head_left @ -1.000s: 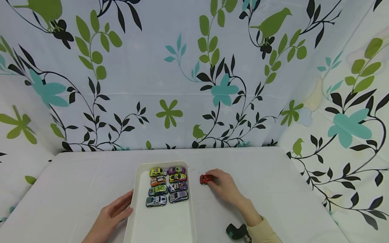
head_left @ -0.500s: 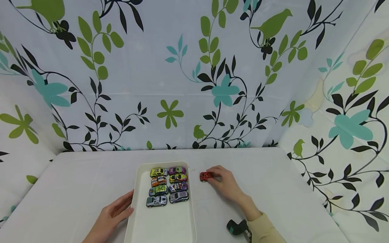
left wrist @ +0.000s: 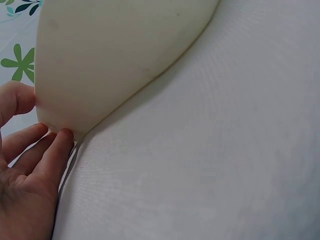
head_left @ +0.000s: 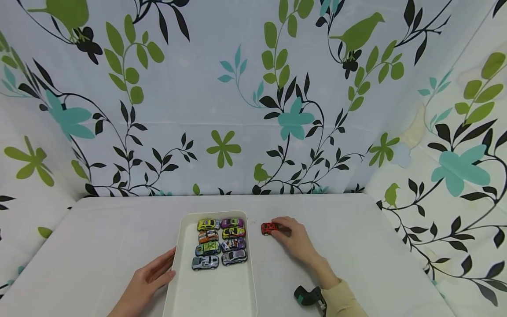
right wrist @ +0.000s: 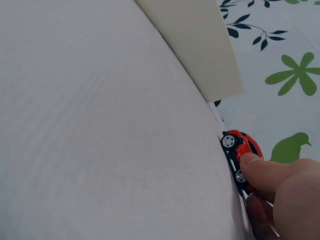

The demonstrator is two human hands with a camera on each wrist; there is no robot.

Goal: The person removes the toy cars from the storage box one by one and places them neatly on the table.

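My right hand [head_left: 296, 240] pinches a small red toy car [head_left: 269, 228] between thumb and fingers, just right of the white tray [head_left: 210, 293]. In the right wrist view the thumb presses on the side of the red car [right wrist: 244, 144], and two of its wheels show. My left hand [head_left: 148, 279] lies at the tray's left side with its fingers extended. Its thumb and fingertips touch the tray's outer wall [left wrist: 100, 65] in the left wrist view. Several colourful toy cars [head_left: 208, 236] stand in two columns in the tray's far half.
A dark green and black object [head_left: 308, 297] lies on the white table [head_left: 356, 246], beside my right sleeve [head_left: 342, 301]. Behind the table hangs a cloth [head_left: 174, 101] printed with leaves and birds, and patterned cloth also covers both sides.
My right hand has shifted slightly toward the back of the table with the red toy car in its fingers. The left hand and the tray have stayed in place.
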